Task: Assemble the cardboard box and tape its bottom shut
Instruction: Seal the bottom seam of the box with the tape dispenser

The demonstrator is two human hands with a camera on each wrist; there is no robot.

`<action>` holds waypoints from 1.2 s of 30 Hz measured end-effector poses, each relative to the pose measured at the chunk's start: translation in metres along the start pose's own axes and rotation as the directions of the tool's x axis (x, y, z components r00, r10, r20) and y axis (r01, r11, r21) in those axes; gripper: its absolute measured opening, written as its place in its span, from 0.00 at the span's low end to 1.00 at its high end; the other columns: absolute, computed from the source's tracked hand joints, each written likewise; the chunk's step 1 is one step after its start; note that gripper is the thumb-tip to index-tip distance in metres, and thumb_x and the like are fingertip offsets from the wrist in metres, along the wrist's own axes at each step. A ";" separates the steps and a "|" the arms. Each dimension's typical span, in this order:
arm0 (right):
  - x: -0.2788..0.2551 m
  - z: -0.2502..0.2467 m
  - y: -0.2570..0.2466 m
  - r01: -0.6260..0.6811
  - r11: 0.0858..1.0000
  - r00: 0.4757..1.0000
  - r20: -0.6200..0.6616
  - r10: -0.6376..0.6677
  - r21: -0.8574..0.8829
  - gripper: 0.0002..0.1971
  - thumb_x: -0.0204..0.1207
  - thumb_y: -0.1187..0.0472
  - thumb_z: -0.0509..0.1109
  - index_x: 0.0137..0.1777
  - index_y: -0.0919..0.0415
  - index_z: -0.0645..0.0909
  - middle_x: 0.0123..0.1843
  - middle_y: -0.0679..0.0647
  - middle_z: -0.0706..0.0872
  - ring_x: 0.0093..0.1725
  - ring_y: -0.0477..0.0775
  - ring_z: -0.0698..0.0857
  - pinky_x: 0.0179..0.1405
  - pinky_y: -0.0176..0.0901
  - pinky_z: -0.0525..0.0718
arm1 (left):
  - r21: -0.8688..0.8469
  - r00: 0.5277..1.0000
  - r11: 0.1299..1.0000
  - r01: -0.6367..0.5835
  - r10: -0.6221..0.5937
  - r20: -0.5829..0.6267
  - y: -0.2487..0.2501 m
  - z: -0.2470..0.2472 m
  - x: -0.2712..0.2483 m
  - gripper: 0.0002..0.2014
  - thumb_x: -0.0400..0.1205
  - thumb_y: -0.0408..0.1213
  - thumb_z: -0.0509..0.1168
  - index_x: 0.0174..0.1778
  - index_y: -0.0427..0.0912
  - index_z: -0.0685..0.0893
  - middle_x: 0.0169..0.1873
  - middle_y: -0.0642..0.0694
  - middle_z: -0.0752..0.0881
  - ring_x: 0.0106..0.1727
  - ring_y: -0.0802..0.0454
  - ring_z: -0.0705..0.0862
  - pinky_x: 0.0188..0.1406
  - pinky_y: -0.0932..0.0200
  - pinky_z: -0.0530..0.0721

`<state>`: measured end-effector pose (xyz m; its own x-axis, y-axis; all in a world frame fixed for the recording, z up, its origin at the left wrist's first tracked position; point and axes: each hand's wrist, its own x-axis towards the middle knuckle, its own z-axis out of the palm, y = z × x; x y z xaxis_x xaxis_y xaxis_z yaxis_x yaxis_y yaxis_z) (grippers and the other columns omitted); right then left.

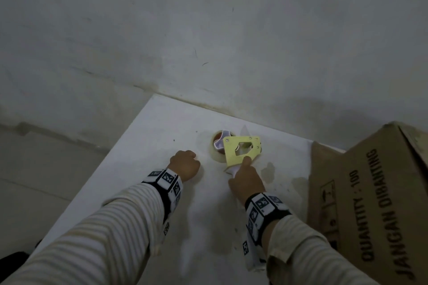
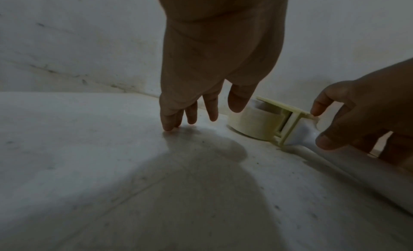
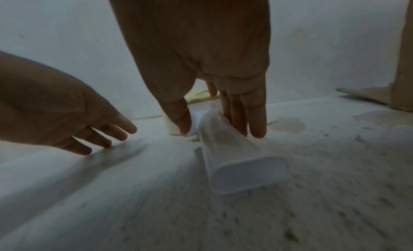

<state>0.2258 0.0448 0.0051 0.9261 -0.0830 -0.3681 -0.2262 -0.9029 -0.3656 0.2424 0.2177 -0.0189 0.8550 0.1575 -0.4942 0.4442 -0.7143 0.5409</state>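
A tape dispenser [image 1: 229, 157] with a yellow frame, a roll of pale tape [image 2: 252, 120] and a white handle [image 3: 236, 163] lies on its side on the white table [image 1: 150, 141]. My right hand [image 1: 245, 180] grips the handle near the frame, thumb on one side and fingers on the other, with the index fingertip on the yellow plate. My left hand [image 1: 185, 164] is just left of the dispenser, holding nothing, its straight fingertips [image 2: 170, 126] touching the tabletop. The brown cardboard box [image 1: 370, 192] with black print stands at the table's right end, right of my right arm.
A stained white wall [image 1: 208, 30] runs behind the table's far edge. The table's left edge drops to a tiled floor [image 1: 34, 180]. Brownish stains [image 1: 268, 171] mark the tabletop between the dispenser and the box.
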 end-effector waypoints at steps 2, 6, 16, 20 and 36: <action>-0.004 0.004 0.003 0.010 0.999 1.000 -0.012 -0.011 -0.044 0.34 0.78 0.64 0.60 0.81 0.63 0.48 0.67 0.67 0.76 0.62 0.65 0.81 0.54 0.50 0.81 | 0.074 1.000 0.997 0.009 -0.010 0.009 0.000 0.002 0.005 0.24 0.82 0.42 0.58 0.76 0.47 0.71 0.77 0.41 0.70 0.77 0.40 0.69 0.75 0.51 0.68; -0.008 -0.004 0.003 -0.001 0.999 0.999 -0.044 -0.001 -0.036 0.34 0.76 0.64 0.61 0.81 0.59 0.51 0.66 0.68 0.74 0.63 0.67 0.79 0.57 0.51 0.80 | 0.117 0.999 0.993 0.025 -0.028 0.023 0.003 0.001 0.009 0.24 0.81 0.43 0.57 0.75 0.47 0.72 0.76 0.41 0.70 0.76 0.39 0.68 0.75 0.49 0.67; -0.032 -0.132 -0.031 0.116 0.986 0.993 0.011 -0.118 0.124 0.21 0.78 0.56 0.62 0.68 0.62 0.69 0.53 0.64 0.81 0.44 0.61 0.80 0.37 0.44 0.77 | -0.264 0.992 0.964 -0.044 0.074 0.107 0.053 -0.022 -0.018 0.17 0.89 0.39 0.49 0.63 0.33 0.79 0.60 0.36 0.81 0.50 0.46 0.81 0.44 0.59 0.77; -0.078 -0.203 -0.044 0.150 0.927 0.987 0.007 -0.162 0.344 0.12 0.67 0.54 0.61 0.42 0.64 0.72 0.36 0.60 0.74 0.33 0.57 0.73 0.28 0.42 0.70 | -0.605 0.970 0.795 0.050 0.107 0.220 0.087 -0.026 -0.039 0.22 0.87 0.52 0.51 0.56 0.37 0.79 0.47 0.42 0.84 0.47 0.45 0.81 0.50 0.53 0.77; -0.171 -0.329 0.066 0.233 0.858 0.966 -0.010 -0.257 0.457 0.12 0.78 0.65 0.54 0.44 0.71 0.77 0.34 0.64 0.82 0.23 0.55 0.81 0.24 0.42 0.79 | -0.980 0.800 0.045 0.193 0.571 0.183 0.220 -0.004 -0.164 0.21 0.85 0.43 0.49 0.50 0.32 0.83 0.34 0.37 0.92 0.30 0.48 0.91 0.32 0.56 0.91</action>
<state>0.1524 -0.1396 0.3251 0.9561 0.1478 -0.2530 -0.1161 -0.6016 -0.7903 0.2012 0.0374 0.1835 0.8886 -0.4071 -0.2111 0.4471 0.6668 0.5962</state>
